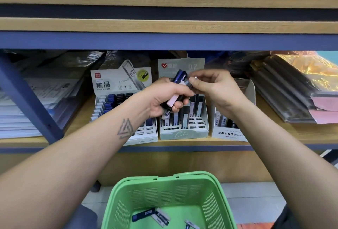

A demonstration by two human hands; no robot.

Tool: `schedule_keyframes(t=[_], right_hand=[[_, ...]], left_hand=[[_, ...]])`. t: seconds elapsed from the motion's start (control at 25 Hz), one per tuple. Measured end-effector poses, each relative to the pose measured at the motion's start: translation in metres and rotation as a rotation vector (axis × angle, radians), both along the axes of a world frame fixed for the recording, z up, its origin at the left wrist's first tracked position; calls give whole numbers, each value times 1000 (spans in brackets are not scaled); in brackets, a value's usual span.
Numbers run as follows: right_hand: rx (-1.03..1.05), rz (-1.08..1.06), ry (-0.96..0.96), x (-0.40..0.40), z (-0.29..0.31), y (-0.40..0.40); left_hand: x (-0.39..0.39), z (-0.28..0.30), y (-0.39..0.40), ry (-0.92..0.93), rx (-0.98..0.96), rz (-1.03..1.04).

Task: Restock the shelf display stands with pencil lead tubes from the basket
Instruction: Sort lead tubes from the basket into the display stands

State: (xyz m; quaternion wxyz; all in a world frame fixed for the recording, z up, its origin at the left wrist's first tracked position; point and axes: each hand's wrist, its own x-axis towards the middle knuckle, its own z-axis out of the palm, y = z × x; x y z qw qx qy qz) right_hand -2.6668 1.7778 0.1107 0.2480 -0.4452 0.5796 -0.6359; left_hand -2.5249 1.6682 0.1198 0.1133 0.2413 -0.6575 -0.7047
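Observation:
My left hand [164, 98] grips a bunch of pencil lead tubes [178, 82], blue, black and pale pink, above the middle green-grey display stand [184, 133]. My right hand [214, 89] pinches the top end of one tube in that bunch. The stand below holds several upright tubes. To its left stands a white display stand [144, 133] marked HB 0.5 with blue and black tubes. On the right stands a white MONO stand [228, 133]. A green basket [210, 201] below the shelf holds several loose tubes [144, 216].
Wrapped stacks of paper [22, 111] fill the shelf's left side behind a blue upright post [31, 100]. Plastic-wrapped folders [296, 91] lie on the right. The upper shelf board [168, 25] hangs low over the stands.

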Motion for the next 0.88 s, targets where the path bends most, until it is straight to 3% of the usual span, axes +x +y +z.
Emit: schedule_keyframes(t=[0.16,0.48,0.64,0.88], right_hand=[[-12,-80,-108,4,1,1],[55,3,-174,6,4,10],[45,47,-155,-2,3,19],[162,22,154,-14,3,40]], left_hand=[[14,5,-9,-13,102,10],[22,5,-16,54,284,115],[12,5,-6,33,157,167],[-3,-1,6,109,-116,285]])
